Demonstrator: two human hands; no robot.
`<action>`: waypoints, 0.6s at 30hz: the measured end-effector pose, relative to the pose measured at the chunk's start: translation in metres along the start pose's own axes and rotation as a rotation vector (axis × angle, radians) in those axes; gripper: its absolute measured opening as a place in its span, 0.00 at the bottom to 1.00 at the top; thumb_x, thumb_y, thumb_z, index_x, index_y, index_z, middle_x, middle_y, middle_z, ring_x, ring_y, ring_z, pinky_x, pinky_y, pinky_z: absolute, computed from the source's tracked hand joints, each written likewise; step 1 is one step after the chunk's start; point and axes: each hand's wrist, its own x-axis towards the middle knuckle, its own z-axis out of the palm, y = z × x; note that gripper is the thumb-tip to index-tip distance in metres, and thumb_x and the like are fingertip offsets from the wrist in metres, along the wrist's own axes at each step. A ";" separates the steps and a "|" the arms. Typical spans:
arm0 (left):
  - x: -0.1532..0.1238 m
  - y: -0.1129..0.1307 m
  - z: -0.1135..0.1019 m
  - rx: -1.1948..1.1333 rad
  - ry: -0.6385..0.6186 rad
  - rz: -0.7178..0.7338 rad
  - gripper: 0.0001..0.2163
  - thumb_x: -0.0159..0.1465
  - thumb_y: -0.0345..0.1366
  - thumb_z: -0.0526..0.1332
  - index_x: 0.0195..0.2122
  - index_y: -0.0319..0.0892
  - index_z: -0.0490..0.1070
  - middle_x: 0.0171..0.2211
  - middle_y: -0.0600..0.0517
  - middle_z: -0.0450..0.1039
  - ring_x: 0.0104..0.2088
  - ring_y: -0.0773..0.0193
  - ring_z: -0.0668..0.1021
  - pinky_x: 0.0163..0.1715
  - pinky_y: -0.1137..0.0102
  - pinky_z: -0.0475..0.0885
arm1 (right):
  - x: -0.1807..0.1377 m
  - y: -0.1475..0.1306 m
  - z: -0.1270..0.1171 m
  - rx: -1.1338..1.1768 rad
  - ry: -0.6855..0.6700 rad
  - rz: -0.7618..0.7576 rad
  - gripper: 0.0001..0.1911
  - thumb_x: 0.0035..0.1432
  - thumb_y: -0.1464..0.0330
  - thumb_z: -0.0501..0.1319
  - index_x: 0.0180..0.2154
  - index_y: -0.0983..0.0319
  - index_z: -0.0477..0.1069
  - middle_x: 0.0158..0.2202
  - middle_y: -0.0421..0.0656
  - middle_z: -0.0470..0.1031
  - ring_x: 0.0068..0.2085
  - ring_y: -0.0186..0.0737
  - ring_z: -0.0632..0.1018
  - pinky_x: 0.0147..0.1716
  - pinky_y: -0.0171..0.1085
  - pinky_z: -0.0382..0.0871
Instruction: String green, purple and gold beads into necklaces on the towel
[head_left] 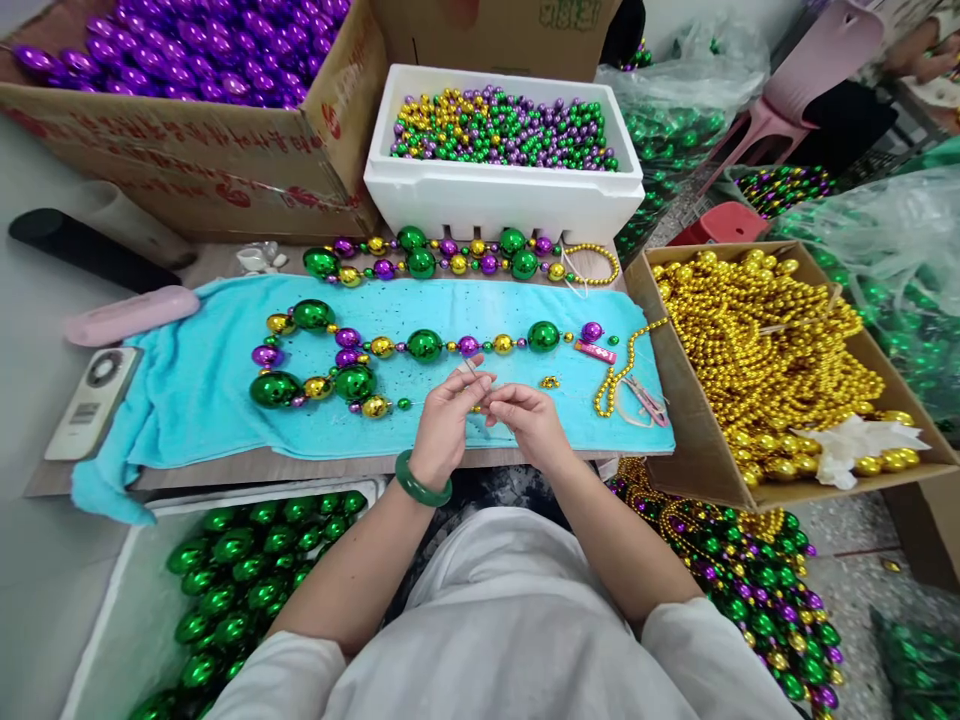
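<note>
Turquoise cloth, a towel [225,430], is covering much of the worktop [240,470]. At its left end, a pale phone-like device [90,405] is lying near a pink case [133,315]. Next, the bead strand [424,345] is looping across the towel in green, gold and purple. The left hand [450,410], wearing a green bangle [424,480], is pinching a thin, needle-like piece [470,366] between its fingers. Beside it, the right hand [529,420] is holding its fingers together; what they are gripping is too small to tell. Farther right, a gold chain [631,352] is running toward a cardboard box [694,460].
</note>
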 end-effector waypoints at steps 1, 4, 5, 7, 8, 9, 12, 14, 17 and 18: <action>0.000 -0.001 -0.001 0.009 0.010 0.021 0.07 0.54 0.39 0.68 0.33 0.44 0.81 0.54 0.47 0.73 0.57 0.55 0.71 0.53 0.64 0.67 | 0.001 0.002 -0.001 -0.036 0.049 -0.010 0.10 0.41 0.64 0.71 0.27 0.60 0.76 0.27 0.39 0.78 0.25 0.33 0.74 0.30 0.37 0.72; -0.003 -0.004 -0.003 0.071 0.024 0.102 0.12 0.55 0.38 0.68 0.41 0.47 0.80 0.52 0.49 0.75 0.57 0.58 0.71 0.55 0.65 0.65 | 0.001 0.006 -0.003 -0.158 0.188 -0.052 0.09 0.40 0.64 0.70 0.26 0.60 0.76 0.26 0.39 0.76 0.25 0.34 0.73 0.29 0.37 0.72; -0.003 -0.005 -0.003 0.088 0.026 0.116 0.12 0.55 0.38 0.68 0.40 0.46 0.80 0.50 0.48 0.76 0.55 0.58 0.72 0.53 0.66 0.67 | 0.001 0.008 -0.004 -0.199 0.213 -0.071 0.08 0.41 0.64 0.69 0.25 0.60 0.76 0.26 0.40 0.76 0.26 0.35 0.73 0.28 0.37 0.72; -0.004 -0.006 -0.002 0.088 0.037 0.096 0.09 0.54 0.39 0.69 0.36 0.43 0.81 0.43 0.47 0.79 0.47 0.60 0.77 0.44 0.68 0.71 | -0.001 0.011 -0.004 -0.276 0.219 -0.114 0.07 0.43 0.64 0.68 0.25 0.60 0.76 0.27 0.41 0.75 0.27 0.36 0.74 0.28 0.37 0.73; -0.004 -0.006 -0.001 0.066 0.048 0.073 0.09 0.53 0.40 0.69 0.33 0.42 0.80 0.39 0.47 0.79 0.43 0.61 0.78 0.39 0.70 0.72 | -0.002 0.012 -0.005 -0.312 0.213 -0.142 0.07 0.44 0.64 0.67 0.25 0.60 0.76 0.28 0.41 0.76 0.28 0.36 0.74 0.29 0.38 0.73; -0.003 -0.005 -0.001 0.037 0.062 0.049 0.09 0.53 0.40 0.69 0.32 0.41 0.80 0.36 0.47 0.79 0.39 0.62 0.78 0.34 0.71 0.71 | -0.002 0.013 -0.005 -0.337 0.217 -0.172 0.07 0.46 0.64 0.67 0.26 0.60 0.76 0.29 0.42 0.76 0.29 0.36 0.75 0.30 0.38 0.73; 0.000 0.001 -0.004 0.011 0.101 0.040 0.11 0.54 0.42 0.68 0.35 0.40 0.79 0.31 0.49 0.78 0.32 0.65 0.77 0.27 0.74 0.70 | -0.002 0.008 -0.010 -0.301 0.305 -0.242 0.11 0.47 0.63 0.67 0.35 0.59 0.77 0.29 0.40 0.76 0.30 0.35 0.75 0.31 0.38 0.74; 0.001 0.006 -0.008 0.124 0.094 0.070 0.13 0.55 0.42 0.67 0.37 0.40 0.79 0.29 0.49 0.78 0.31 0.65 0.77 0.25 0.74 0.70 | 0.000 0.002 -0.015 -0.222 0.365 -0.235 0.17 0.46 0.63 0.67 0.40 0.59 0.75 0.27 0.37 0.75 0.29 0.35 0.75 0.31 0.38 0.75; 0.002 0.006 -0.014 0.375 0.004 0.078 0.13 0.56 0.42 0.66 0.38 0.40 0.80 0.29 0.49 0.78 0.30 0.64 0.78 0.26 0.73 0.72 | 0.002 -0.008 -0.020 -0.167 0.365 -0.163 0.17 0.42 0.63 0.70 0.37 0.61 0.75 0.25 0.38 0.76 0.28 0.36 0.76 0.32 0.40 0.76; 0.002 0.004 -0.015 0.441 -0.023 0.078 0.13 0.56 0.42 0.65 0.39 0.40 0.80 0.30 0.49 0.79 0.30 0.64 0.78 0.27 0.73 0.73 | 0.002 -0.010 -0.021 -0.163 0.363 -0.143 0.16 0.41 0.63 0.70 0.34 0.62 0.75 0.25 0.39 0.76 0.28 0.36 0.77 0.32 0.40 0.76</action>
